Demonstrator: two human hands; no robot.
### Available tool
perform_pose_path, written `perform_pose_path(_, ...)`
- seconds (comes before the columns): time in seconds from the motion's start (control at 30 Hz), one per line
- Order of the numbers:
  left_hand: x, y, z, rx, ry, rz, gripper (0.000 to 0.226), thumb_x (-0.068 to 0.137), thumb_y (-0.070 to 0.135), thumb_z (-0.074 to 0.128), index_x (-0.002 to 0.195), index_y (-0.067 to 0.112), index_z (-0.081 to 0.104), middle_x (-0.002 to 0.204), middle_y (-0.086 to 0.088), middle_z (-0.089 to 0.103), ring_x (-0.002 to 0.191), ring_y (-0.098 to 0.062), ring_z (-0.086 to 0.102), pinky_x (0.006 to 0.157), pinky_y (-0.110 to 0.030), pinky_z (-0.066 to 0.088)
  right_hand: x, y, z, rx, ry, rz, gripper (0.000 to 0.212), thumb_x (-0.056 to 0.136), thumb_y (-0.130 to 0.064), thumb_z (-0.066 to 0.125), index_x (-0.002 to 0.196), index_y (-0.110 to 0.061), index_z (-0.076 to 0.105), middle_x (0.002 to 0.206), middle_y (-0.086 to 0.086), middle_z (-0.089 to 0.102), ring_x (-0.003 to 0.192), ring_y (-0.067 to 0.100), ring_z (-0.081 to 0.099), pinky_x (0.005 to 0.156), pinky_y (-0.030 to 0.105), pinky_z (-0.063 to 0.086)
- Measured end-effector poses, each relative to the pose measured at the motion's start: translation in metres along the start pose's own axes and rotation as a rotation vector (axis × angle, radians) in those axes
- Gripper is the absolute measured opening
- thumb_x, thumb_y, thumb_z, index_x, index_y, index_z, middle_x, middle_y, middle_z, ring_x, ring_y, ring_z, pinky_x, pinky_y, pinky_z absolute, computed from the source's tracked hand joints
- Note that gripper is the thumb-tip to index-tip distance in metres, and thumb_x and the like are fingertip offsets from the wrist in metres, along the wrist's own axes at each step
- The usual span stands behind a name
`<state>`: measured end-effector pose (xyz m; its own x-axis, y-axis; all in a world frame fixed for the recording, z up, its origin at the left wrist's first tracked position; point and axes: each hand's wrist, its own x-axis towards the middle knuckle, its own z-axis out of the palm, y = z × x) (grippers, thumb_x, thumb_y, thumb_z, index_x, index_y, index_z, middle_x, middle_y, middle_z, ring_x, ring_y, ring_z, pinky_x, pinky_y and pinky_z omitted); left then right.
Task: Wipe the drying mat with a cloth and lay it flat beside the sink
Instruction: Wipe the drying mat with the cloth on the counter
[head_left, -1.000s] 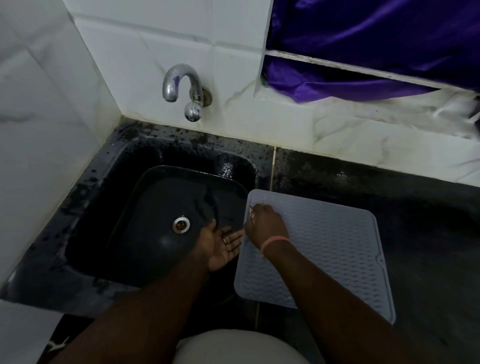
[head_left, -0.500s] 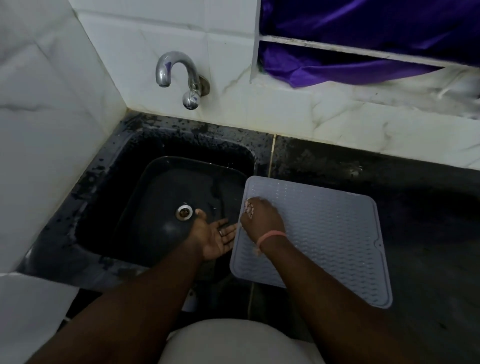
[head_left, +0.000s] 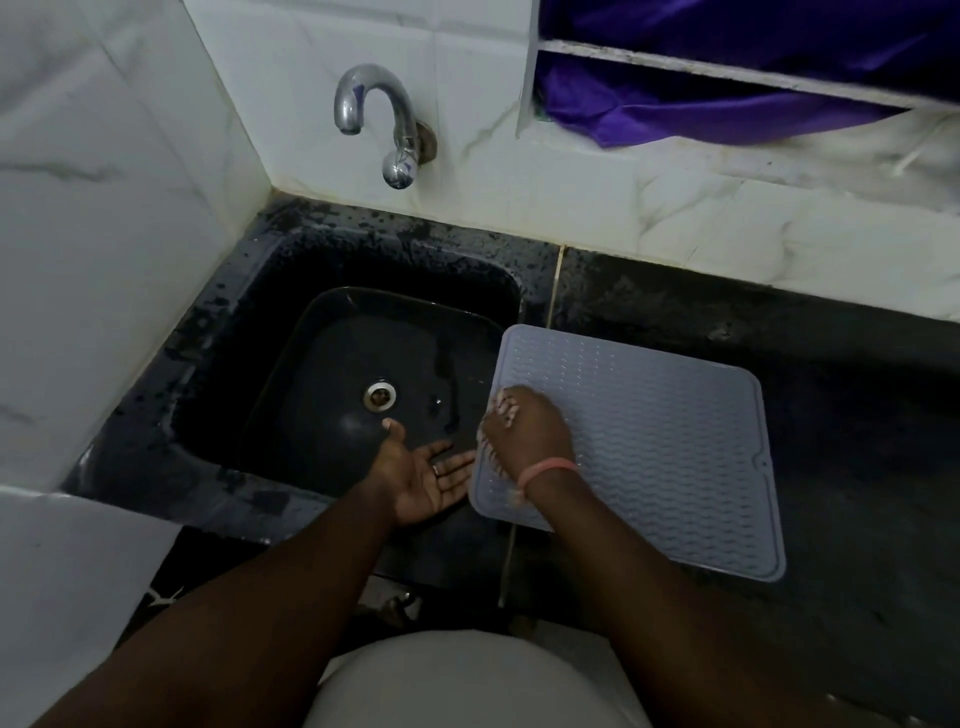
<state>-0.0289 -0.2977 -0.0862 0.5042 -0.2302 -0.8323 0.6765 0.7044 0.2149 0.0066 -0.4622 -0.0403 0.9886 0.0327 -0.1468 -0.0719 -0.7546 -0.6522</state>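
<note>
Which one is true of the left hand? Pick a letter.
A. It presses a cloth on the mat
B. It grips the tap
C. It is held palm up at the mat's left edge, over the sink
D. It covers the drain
C: the left hand lies open, palm up, over the sink beside the mat.

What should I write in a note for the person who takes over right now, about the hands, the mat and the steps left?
Left hand: open, palm up, over the sink beside the mat's left edge, holding nothing.
Right hand: on the drying mat near its left edge, gripping a small cloth, mostly hidden under the hand.
Mat: flat on the dark counter right of the sink; its left edge overhangs the basin.
Done: mat laid out, wiping appears under way.
Left: wipe the rest, then shift the mat fully onto the counter.
</note>
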Motion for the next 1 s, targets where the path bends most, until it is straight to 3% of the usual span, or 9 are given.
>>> perform_pose_path(0.13,-0.013,0.008,-0.003,0.089,-0.037,-0.059,0.109,0.075,0.092,0.021,0.147,0.011,0.036,0.12,-0.026,0.066,0.113,-0.039,0.064,0.09,-0.051,0.052,-0.015,0.001,0.016,-0.215,0.014,0.012,0.024,0.092,-0.029,0.055,0.108,-0.014,0.062,0.107,0.005,0.061,0.097,0.024,0.061,0.087,0.037,0.052)
perform_pose_path(0.27,-0.015,0.007,-0.005,0.134,-0.031,-0.069,0.113,0.073,0.093,0.02,0.14,0.006,0.046,0.084,-0.014,0.064,0.065,-0.026,0.063,0.06,-0.04,0.057,-0.059,-0.01,0.055,-0.446,0.108,-0.155,0.041,0.082,-0.019,0.073,0.118,-0.003,0.065,0.116,0.019,0.065,0.098,0.036,0.066,0.084,0.042,0.054)
perform_pose_path(0.33,-0.016,0.005,-0.006,0.154,-0.027,-0.065,0.11,0.075,0.092,0.02,0.136,0.005,0.05,0.083,-0.014,0.067,0.057,-0.024,0.062,0.053,-0.035,0.056,-0.061,-0.019,0.057,-0.33,0.007,-0.107,0.032,0.086,-0.023,0.066,0.115,-0.009,0.065,0.114,0.015,0.064,0.098,0.032,0.063,0.085,0.038,0.05)
perform_pose_path(0.43,-0.017,0.0,-0.006,0.136,-0.053,-0.038,0.102,0.081,0.087,0.022,0.141,0.007,0.046,0.116,-0.021,0.066,0.082,-0.031,0.069,0.081,-0.043,0.056,-0.062,-0.019,0.036,0.001,0.117,0.113,0.009,0.089,-0.023,0.061,0.091,-0.015,0.065,0.091,0.003,0.063,0.082,0.016,0.057,0.074,0.028,0.046)
perform_pose_path(0.53,-0.018,-0.009,-0.005,0.141,-0.062,0.003,0.093,0.088,0.08,0.028,0.148,0.009,0.039,0.132,-0.024,0.058,0.117,-0.034,0.06,0.102,-0.045,0.048,-0.072,0.003,0.014,-0.022,0.399,0.294,0.019,0.091,-0.025,0.063,0.106,-0.012,0.062,0.098,0.004,0.057,0.086,0.02,0.055,0.077,0.029,0.044)
perform_pose_path(0.7,-0.029,-0.023,0.006,0.259,-0.024,0.14,0.077,0.097,0.064,0.037,0.15,0.007,0.037,0.139,-0.019,0.055,0.119,-0.028,0.058,0.104,-0.039,0.045,-0.102,0.016,0.036,-0.042,0.51,0.424,0.034,0.088,-0.022,0.068,0.115,-0.005,0.057,0.111,0.018,0.059,0.093,0.036,0.062,0.079,0.037,0.048)
perform_pose_path(0.83,-0.038,-0.032,0.015,0.399,-0.024,0.218,0.068,0.103,0.055,0.033,0.151,0.007,0.033,0.119,-0.013,0.063,0.099,-0.023,0.062,0.098,-0.039,0.046,-0.106,-0.011,0.055,0.181,0.366,0.306,0.031,0.082,-0.027,0.073,0.107,-0.012,0.06,0.103,0.008,0.065,0.092,0.024,0.062,0.083,0.035,0.052)
perform_pose_path(0.9,-0.037,-0.032,0.018,0.458,-0.023,0.243,0.066,0.104,0.053,0.031,0.151,0.008,0.032,0.12,-0.013,0.063,0.097,-0.023,0.062,0.095,-0.037,0.046,-0.103,-0.012,0.043,0.333,0.415,0.344,0.029,0.08,-0.027,0.077,0.101,-0.015,0.062,0.097,0.003,0.067,0.091,0.018,0.063,0.084,0.028,0.051)
perform_pose_path(1.0,-0.035,-0.03,0.019,0.61,-0.045,0.3,0.05,0.104,0.05,0.036,0.133,0.014,0.054,0.123,-0.013,0.065,0.096,-0.02,0.065,0.084,-0.034,0.051,-0.102,0.021,-0.001,0.369,0.601,0.468,0.03,0.078,-0.02,0.078,0.099,-0.015,0.058,0.096,0.004,0.064,0.09,0.02,0.061,0.078,0.023,0.044)
